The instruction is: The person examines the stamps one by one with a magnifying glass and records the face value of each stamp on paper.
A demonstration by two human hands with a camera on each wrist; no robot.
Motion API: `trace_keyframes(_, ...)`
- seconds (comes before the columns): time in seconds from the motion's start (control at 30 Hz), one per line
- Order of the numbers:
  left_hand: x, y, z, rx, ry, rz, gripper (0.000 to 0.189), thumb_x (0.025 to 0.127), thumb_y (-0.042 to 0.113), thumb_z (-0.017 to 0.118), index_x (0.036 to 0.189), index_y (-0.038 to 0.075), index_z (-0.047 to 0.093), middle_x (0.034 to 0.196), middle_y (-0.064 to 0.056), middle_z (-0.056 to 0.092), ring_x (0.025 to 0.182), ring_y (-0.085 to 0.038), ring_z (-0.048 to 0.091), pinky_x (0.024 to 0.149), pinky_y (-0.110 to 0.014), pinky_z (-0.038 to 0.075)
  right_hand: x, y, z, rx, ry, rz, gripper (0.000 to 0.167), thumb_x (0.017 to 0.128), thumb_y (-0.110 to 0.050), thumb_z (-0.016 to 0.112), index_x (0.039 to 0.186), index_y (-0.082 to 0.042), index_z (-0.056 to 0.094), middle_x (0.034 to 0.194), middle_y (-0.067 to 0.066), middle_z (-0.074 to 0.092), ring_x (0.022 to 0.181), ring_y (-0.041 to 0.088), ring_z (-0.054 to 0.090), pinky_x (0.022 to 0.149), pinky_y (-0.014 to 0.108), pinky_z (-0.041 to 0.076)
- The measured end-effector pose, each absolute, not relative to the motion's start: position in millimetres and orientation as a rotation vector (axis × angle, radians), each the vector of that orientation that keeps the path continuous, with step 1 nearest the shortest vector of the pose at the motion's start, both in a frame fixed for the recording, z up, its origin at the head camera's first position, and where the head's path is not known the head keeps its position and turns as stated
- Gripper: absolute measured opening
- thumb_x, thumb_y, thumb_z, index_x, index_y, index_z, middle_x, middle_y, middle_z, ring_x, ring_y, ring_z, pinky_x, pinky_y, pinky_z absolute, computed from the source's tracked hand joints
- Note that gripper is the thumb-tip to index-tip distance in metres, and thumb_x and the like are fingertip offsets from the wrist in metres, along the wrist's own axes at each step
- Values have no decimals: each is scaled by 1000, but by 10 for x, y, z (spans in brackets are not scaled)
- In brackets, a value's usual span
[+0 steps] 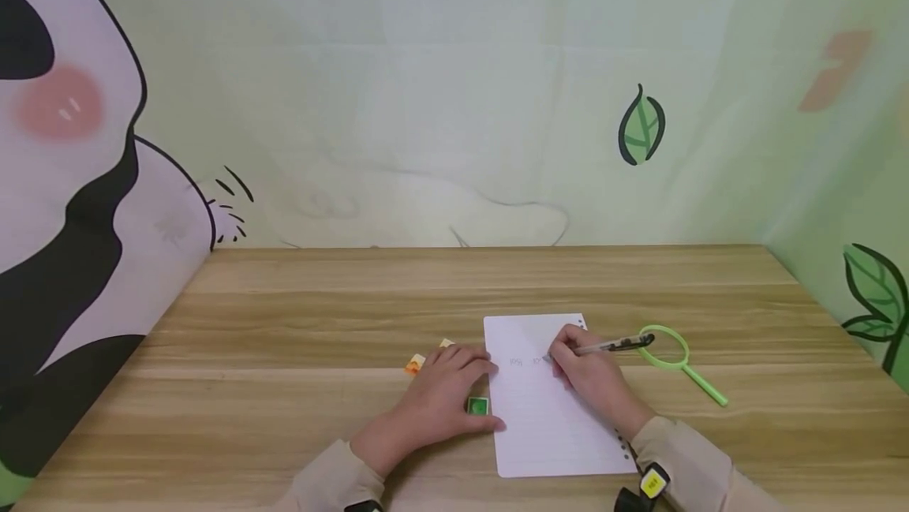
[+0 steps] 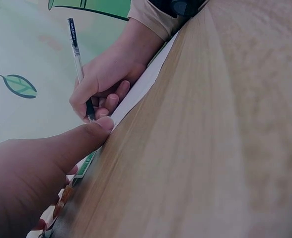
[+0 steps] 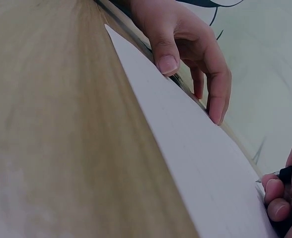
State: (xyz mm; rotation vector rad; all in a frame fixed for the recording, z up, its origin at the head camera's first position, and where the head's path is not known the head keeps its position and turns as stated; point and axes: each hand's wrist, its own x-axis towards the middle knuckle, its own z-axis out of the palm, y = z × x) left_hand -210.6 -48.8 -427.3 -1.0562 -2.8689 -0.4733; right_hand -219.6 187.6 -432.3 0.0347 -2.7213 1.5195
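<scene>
A white sheet of lined paper [image 1: 547, 433] with holes along its right edge lies on the wooden table. My right hand [image 1: 596, 382] pinches a clear-barrelled pen [image 1: 614, 345], its tip at the paper beside small handwritten marks [image 1: 516, 362]. In the right wrist view the dark pen grip [image 3: 286, 173] shows between the fingers. My left hand [image 1: 447, 390] rests palm down with spread fingers, thumb and fingertips at the paper's left edge. Between its thumb and forefinger lies a small green square piece [image 1: 478, 406]. Orange and yellow pieces [image 1: 415, 364] peek out behind that hand, partly hidden.
A green magnifying glass [image 1: 705, 385] lies right of the paper, its ring close under the pen's back end. Behind the wooden table [image 1: 319, 299] stands a pale wall [image 1: 355, 102] printed with leaves and a panda. Dark devices are strapped on both wrists.
</scene>
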Motion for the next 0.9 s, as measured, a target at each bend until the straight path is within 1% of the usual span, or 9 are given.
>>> trace_keyframes(0.3,-2110,-487,-4273,-1057,-2875,-484,68,76,62,69,125,16,60,135,0,54,128,-21,47,111,-51,34,-2188,1868,-4315,-6,-2723,1464,17,91,-10,49,77,-7,56,62,2,55,53,15,50,50,22,40)
trace_keyframes(0.67,-2109,-484,-4263,-1056,-2877,-472,68,76,62,69,125,17,60,134,1,54,128,-21,47,111,-50,34,-2200,1881,-4338,106,-2723,1439,19,93,-12,53,75,-9,57,61,0,55,57,12,49,54,21,40)
trace_keyframes(0.9,-2108,-485,-4264,-1057,-2883,-482,68,76,62,69,126,17,59,135,1,53,129,-22,46,112,-51,34,-2187,1875,-4322,26,-2728,1431,18,91,-11,50,74,-8,56,60,1,56,53,14,50,51,21,40)
